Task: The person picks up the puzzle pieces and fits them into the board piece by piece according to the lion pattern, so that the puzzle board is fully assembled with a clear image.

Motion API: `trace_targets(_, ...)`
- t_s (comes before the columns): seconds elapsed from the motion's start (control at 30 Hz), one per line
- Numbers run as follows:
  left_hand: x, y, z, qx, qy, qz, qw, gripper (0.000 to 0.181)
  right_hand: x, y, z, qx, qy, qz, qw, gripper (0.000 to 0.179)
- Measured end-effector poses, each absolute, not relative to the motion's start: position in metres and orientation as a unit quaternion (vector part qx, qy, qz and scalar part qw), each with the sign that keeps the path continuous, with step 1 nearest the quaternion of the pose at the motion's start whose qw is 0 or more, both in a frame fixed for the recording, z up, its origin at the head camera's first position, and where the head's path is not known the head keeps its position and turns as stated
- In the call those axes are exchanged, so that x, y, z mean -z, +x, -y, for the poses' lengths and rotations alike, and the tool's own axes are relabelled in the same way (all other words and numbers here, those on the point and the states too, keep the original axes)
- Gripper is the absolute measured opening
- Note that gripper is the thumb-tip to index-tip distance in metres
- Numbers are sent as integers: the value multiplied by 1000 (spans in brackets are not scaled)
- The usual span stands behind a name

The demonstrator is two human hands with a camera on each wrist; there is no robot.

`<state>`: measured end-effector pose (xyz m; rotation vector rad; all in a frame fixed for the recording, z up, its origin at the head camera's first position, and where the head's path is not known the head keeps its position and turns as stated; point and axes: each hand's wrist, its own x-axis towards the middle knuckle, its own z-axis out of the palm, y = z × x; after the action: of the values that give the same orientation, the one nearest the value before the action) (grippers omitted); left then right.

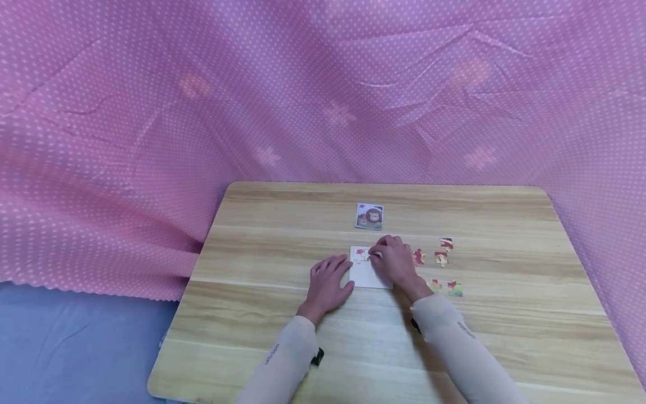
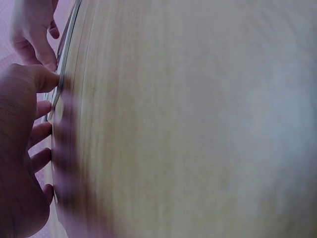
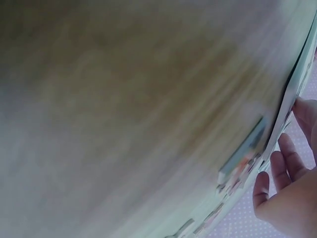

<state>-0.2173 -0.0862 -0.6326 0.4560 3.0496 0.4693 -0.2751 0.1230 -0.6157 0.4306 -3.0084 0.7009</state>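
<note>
A small white puzzle board [image 1: 370, 277] lies on the wooden table. Along its top left sits a puzzle piece [image 1: 359, 255] with a red print. My left hand [image 1: 328, 285] lies against the board's left side, thumb near the lower corner and fingers loosely spread; in the left wrist view that hand [image 2: 22, 148] touches the board's edge. My right hand [image 1: 396, 261] reaches over the board's upper right and pinches a puzzle piece beside the first one, mostly hidden by the fingers. In the right wrist view the right hand [image 3: 292, 191] has its thumb at the board's edge.
Loose puzzle pieces lie right of the board, among them a red one [image 1: 419, 257], a mushroom-like one [image 1: 441, 258] and a green one [image 1: 455, 288]. Behind the board is a lion picture card [image 1: 369, 217]. A pink dotted cloth [image 1: 303, 112] hangs behind the table [image 1: 252, 247].
</note>
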Motion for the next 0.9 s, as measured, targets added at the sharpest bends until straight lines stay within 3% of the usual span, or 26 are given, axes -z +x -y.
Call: trace_targets(0.9, 624, -218, 82, -154, 135, -978, 30, 50, 609, -280, -132, -256, 127, 958, 9, 18)
